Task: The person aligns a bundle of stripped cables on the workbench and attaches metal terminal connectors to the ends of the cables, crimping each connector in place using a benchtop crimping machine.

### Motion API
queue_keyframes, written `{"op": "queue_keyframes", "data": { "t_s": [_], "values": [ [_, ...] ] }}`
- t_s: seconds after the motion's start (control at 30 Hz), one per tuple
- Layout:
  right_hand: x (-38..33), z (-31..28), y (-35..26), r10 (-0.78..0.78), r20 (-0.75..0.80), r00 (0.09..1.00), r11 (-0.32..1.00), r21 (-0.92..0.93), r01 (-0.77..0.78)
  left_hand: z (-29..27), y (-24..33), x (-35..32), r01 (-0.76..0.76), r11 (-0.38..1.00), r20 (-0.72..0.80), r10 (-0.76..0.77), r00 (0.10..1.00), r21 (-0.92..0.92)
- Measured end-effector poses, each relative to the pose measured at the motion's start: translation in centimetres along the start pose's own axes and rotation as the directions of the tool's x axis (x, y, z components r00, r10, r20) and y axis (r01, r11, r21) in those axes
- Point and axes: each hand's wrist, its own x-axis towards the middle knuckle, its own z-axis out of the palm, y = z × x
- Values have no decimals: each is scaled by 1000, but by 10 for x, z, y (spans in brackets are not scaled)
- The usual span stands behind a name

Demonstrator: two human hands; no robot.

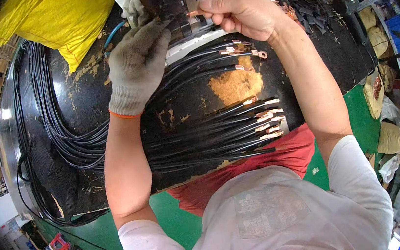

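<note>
Copper lug (193, 13) pinched in bare right hand (239, 12) at press (166, 0)

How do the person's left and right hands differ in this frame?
The left hand wears a grey knit glove with an orange cuff; the right hand is bare. The left hand lies flat against the dark metal press tool, fingers extended; the right hand pinches a small copper terminal at the tool. Both reach over the black cables to the same tool.

The left hand (138, 65) wears a grey knitted cloth glove; the right hand (241, 11) is bare. Black cables (201, 137) look smooth plastic-sheathed, ending in shiny copper lugs (269, 126). The dark bench (83, 96) is worn and scuffed.
</note>
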Motion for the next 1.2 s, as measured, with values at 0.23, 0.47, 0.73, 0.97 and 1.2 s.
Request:
{"op": "queue_keyframes", "data": {
  "t_s": [0.23, 0.47, 0.73, 0.97, 1.2],
  "values": [
    [7, 3, -3, 161, -128, 979, 980, 134, -143, -1, -11, 6, -100, 994, -22, 100, 995, 41],
    [9, 4, 1, 131, -133, 982, 972, 214, -101, -1, -8, 8, -95, 978, 11, 94, 995, 187],
    [10, 6, 0, 134, -158, 978, 976, 191, -103, 0, -12, 9, -164, 962, -2, 169, 986, 216],
    [8, 9, 0, 136, -186, 973, 983, 152, -108, 0, -8, 8, -128, 974, -32, 136, 990, 189],
    [12, 7, 5, 127, -183, 975, 981, 166, -97, -2, -9, 9, -155, 969, -24, 162, 986, 191]
  ]
}}
